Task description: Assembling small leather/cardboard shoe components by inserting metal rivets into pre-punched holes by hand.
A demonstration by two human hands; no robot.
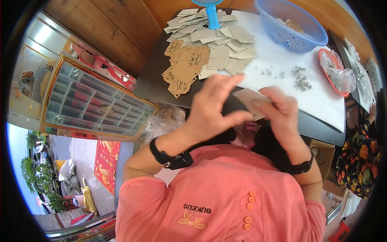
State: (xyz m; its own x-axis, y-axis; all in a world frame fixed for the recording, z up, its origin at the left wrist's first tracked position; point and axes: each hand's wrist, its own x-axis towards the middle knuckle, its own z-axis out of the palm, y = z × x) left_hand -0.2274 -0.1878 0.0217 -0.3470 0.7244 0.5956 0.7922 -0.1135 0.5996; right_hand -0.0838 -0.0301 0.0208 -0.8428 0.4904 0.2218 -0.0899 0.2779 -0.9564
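Observation:
My right hand (282, 111) pinches a pale grey-white card (250, 101) between thumb and fingers, just off the table's near edge. Left of the card, my left hand (213, 103) has thumb and fingers spread, with nothing visible between them. Beyond it lies a pile of brown printed cards (187, 64) with angled edges. A larger heap of pale grey cards (219, 56) spreads behind and beside that pile. Small metal pieces (302, 78) lie in a loose cluster on the white sheet (278, 60), too small to name.
A blue plastic basket (294, 44) holding some pale pieces stands at the back right. Near it sits a red tray (327, 64) with a clear plastic bag (342, 76). A small blue fan (213, 18) stands at the back. Another person's flowered garment (358, 155) shows at right.

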